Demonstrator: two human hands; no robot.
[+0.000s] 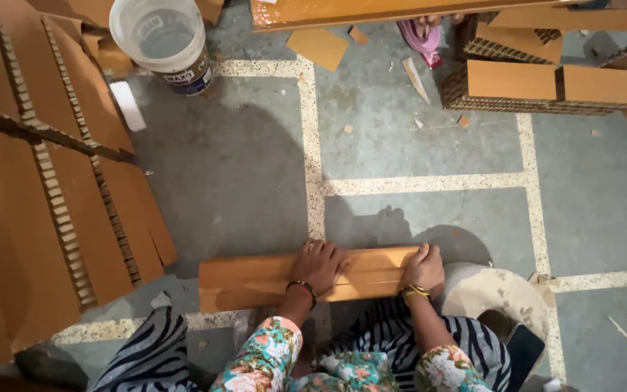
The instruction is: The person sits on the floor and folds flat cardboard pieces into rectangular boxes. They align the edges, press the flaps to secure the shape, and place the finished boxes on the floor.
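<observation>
A long brown cardboard strip (306,277) is laid on the grey floor (241,167) before the knees. The left hand (319,266) is pressed flat on its middle, fingers spread. The right hand (424,267) is curled over its right end, fingers together. A white bucket (162,42), seemingly empty, is seen top left. Both forearms are stretched forward.

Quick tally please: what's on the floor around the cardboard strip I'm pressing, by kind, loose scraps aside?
Flat cardboard strip under left hand and right hand: 1
White bucket: 1
Honeycomb cardboard blocks: 2
Large leaning honeycomb panels: 1 stack
Pink slipper: 1
Total: 6
</observation>
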